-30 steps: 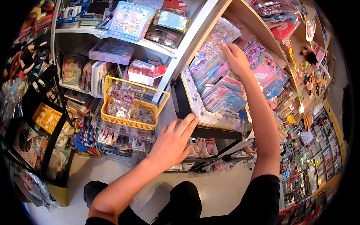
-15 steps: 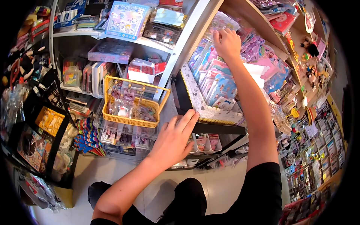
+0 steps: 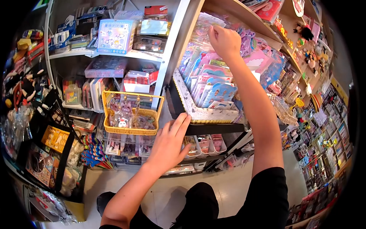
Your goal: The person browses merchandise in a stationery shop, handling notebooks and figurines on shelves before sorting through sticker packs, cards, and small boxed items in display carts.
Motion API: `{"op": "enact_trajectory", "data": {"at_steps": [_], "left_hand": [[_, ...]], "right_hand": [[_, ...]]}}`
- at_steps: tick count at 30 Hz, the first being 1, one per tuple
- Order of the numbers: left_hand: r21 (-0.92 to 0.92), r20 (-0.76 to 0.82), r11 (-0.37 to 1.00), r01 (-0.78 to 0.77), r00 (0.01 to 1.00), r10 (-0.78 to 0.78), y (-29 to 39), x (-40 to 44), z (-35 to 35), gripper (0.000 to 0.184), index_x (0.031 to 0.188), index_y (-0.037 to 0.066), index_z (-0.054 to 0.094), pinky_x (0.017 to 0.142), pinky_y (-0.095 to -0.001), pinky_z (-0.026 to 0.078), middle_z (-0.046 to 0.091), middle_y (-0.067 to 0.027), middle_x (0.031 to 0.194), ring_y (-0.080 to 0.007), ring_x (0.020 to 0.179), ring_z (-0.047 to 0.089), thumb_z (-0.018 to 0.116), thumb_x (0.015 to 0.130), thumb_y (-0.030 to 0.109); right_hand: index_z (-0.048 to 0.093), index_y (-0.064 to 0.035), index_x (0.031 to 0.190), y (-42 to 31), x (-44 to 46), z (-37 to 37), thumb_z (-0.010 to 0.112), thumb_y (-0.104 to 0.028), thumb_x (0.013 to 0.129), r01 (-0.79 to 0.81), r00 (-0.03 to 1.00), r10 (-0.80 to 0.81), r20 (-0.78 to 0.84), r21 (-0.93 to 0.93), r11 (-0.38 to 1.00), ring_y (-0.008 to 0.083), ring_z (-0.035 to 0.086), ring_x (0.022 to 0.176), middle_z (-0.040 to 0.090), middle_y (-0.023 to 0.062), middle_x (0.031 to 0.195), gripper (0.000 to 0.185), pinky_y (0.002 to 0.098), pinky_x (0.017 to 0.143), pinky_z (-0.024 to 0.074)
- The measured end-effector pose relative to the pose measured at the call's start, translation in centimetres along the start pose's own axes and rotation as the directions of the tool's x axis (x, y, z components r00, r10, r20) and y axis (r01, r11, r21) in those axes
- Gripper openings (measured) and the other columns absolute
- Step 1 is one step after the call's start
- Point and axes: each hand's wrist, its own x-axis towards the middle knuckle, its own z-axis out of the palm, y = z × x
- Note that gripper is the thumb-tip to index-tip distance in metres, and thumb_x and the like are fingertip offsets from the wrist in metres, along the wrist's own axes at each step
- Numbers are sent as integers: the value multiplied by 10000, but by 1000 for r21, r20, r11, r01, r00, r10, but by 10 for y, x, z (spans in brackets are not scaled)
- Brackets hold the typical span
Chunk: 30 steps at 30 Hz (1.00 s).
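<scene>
A white patterned box [image 3: 207, 114] full of upright plastic-wrapped packs [image 3: 213, 86] stands on the black-edged shelf. My right hand [image 3: 225, 41] is over the rear packs, its fingers curled in a pinch; what lies between them is too small to make out. My left hand [image 3: 169, 141] rests near the box's front left corner, fingers stretched out, holding nothing. Just left of it sits a yellow wicker basket [image 3: 131, 130] with small wrapped trinkets.
A grey shelf unit [image 3: 148, 56] with boxed toys and stationery stands at the left. White bins [image 3: 206, 149] of small packs are below the box. Wooden shelves [image 3: 251, 21] rise behind. Black racks [image 3: 63, 171] stand at lower left.
The view has shifted, so the shelves and box sit further left. My right hand has gone from open fingers to curled ones over the rear packs, and the front packs lean differently.
</scene>
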Motion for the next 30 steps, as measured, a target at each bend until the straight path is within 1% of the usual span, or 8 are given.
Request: {"op": "enact_trajectory", "data": {"at_steps": [4,6,10,12,15,19,28,30], "left_hand": [[6,23,1000,20,1000,-20,1,0,-1,800,1514,-17,351,1077,-480,416,382,-193,1530,-406,1269,473,747,836,138],[14,17,1000,20,1000,-20,0,0,0,799,1510,-21,353,1079,-482,414,384,-190,1529,-409,1272,472,745,833,141],[3,17,1000,19,1000,-19,-1,0,-3,798,1506,-26,355,1081,-481,413,388,-188,1527,-409,1280,470,742,828,139],[0,43,1000,19,999,-19,0,-1,-5,796,1502,-31,358,1083,-478,413,390,-189,1524,-407,1289,468,741,824,136],[6,31,1000,13,999,-14,0,-1,-5,799,1502,-34,358,1082,-476,413,392,-192,1521,-403,1288,470,745,824,139],[13,29,1000,14,999,-15,0,0,-2,801,1501,-35,359,1082,-476,412,393,-193,1519,-403,1280,474,747,824,143],[26,3,999,19,1000,-19,0,3,-1,807,1488,-30,379,1052,-478,437,398,-199,1513,-419,1245,486,765,804,154],[30,1,999,17,1000,-17,0,2,0,801,1487,-26,383,1047,-478,441,397,-197,1515,-417,1239,489,762,804,153]], "right_hand": [[639,-42,739,-15,8,-46,582,-353,978,-182,983,179,42,114,977,334,616,576,590,157,606,397,437,564,459],[634,-40,751,-39,1,-91,595,-339,981,-379,918,337,209,214,900,287,613,580,588,142,610,379,404,564,444],[557,-11,697,-78,-64,-167,649,-281,950,-377,793,300,530,39,925,289,581,537,529,134,539,381,393,565,448],[587,-46,757,-77,-93,-188,671,-304,933,-404,620,284,731,-12,915,359,625,608,621,123,645,323,474,587,479],[564,-31,850,-74,-125,-186,698,-280,916,-327,751,215,624,70,942,362,634,727,624,139,790,291,465,645,485],[537,-14,942,-64,-127,-159,712,-277,908,-251,761,125,637,111,962,379,618,862,591,172,922,318,460,718,484],[530,22,977,-36,-117,-76,587,-383,993,-119,706,-56,706,197,973,407,613,955,605,231,999,409,494,843,486],[530,33,976,-35,-105,-82,554,-414,1010,-166,558,-59,828,181,969,407,619,976,621,241,1012,449,488,876,481]]}}
